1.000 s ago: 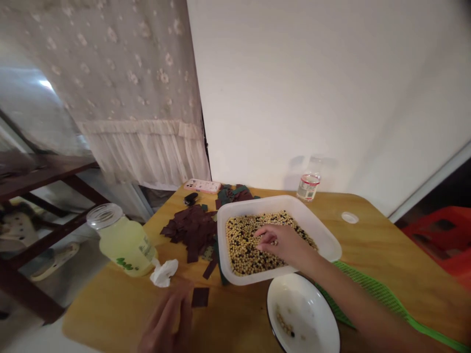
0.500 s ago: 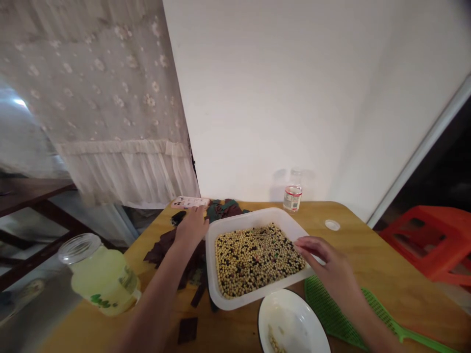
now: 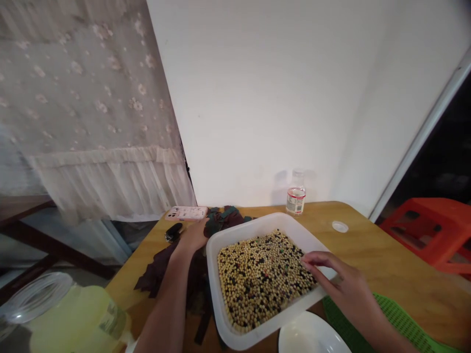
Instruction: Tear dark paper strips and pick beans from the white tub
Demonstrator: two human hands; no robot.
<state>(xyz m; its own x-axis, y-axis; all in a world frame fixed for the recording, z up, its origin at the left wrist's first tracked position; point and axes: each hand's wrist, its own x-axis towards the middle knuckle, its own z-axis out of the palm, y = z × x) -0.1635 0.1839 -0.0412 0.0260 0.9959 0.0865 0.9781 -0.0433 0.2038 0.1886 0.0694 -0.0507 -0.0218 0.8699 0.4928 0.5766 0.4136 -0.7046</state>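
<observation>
A white rectangular plastic tub (image 3: 283, 223) holds a layer of pale yellow and black beans (image 3: 261, 274), with a few red and green bits among them. Over its right side hangs my right hand (image 3: 342, 279), thumb and fingertips pinched together just above the beans. Anything between those tips is too small to make out. My left hand (image 3: 194, 236) rests at the tub's left edge, by a heap of dark green and maroon scraps (image 3: 224, 218). Its fingers are blurred and partly lost against the scraps. A white plate (image 3: 309, 336) sits below the tub's near edge.
A pink-cased phone (image 3: 187, 213) and a black key fob (image 3: 174, 230) lie at the back left. A big jar of yellowish liquid (image 3: 73, 318) stands at front left. At the back are a clear bottle (image 3: 296, 193) and white lid (image 3: 340, 226); a green mesh swatter (image 3: 397, 318) lies right.
The view has shifted, so the tub, plate and jar sit lower in the picture. My left hand has moved into the scraps, its fingers less visible. My right hand stays pinched over the tub.
</observation>
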